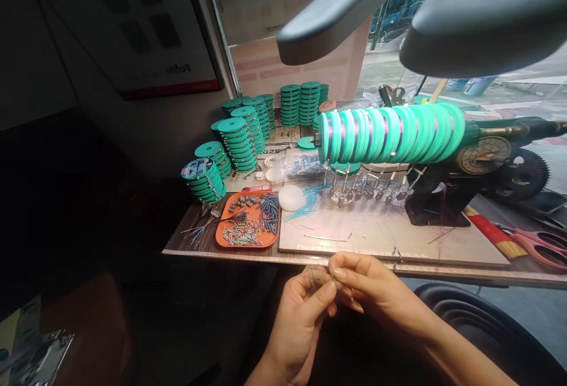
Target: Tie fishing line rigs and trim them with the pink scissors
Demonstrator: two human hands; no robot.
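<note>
Both hands meet just in front of the table edge. My left hand (296, 315) is closed in a pinch, with a tan wrap (314, 276) around its index finger. My right hand (372, 282) pinches close against the left fingertips; whatever lies between them is too small to make out. Beyond them is a pale board (319, 244), with a thin straight piece (325, 238) and small metal bits on it. Above the board, a row of green line spools (390, 132) sits on a winder's shaft, with small fishing rigs (367, 188) hanging below.
Left of the board, an orange tray (219, 235) holds sinkers and small metal parts. Green spool stacks (239, 143) stand behind it. A white round lump (291, 198) lies beside blue threads (310, 200). Pink scissors (543, 244) lie right; dark lamp heads (478, 25) hang overhead.
</note>
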